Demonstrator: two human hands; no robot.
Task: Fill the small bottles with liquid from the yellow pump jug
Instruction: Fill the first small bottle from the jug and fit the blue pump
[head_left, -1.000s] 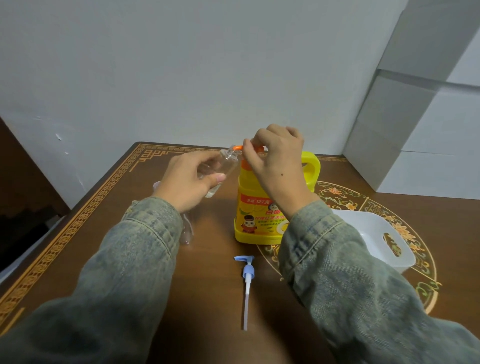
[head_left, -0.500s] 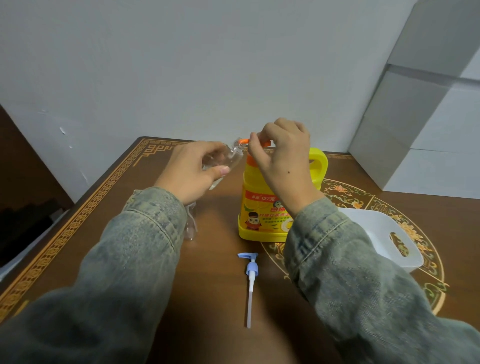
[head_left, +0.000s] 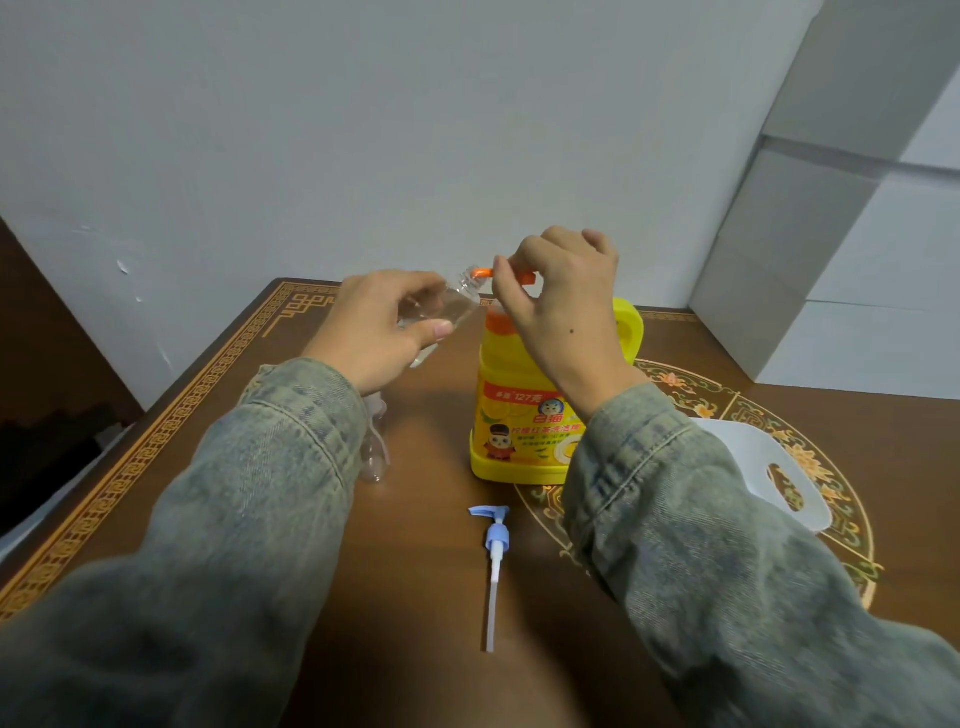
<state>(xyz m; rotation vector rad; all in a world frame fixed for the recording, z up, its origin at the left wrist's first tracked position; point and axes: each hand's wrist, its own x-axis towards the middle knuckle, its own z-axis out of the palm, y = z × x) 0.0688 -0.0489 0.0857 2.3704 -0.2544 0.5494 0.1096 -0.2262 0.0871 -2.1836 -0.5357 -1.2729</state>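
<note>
Both hands raised, right hand (head_left: 558, 306) on pump (head_left: 511, 274)

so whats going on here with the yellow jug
A person is filling a small clear bottle from the yellow jug. The left hand holds the bottle tilted, its mouth at the orange spout, while the right hand rests on the pump. Another bottle stands beside the left sleeve, a loose blue pump lies on the table, and a white basket sits to the right.
</note>
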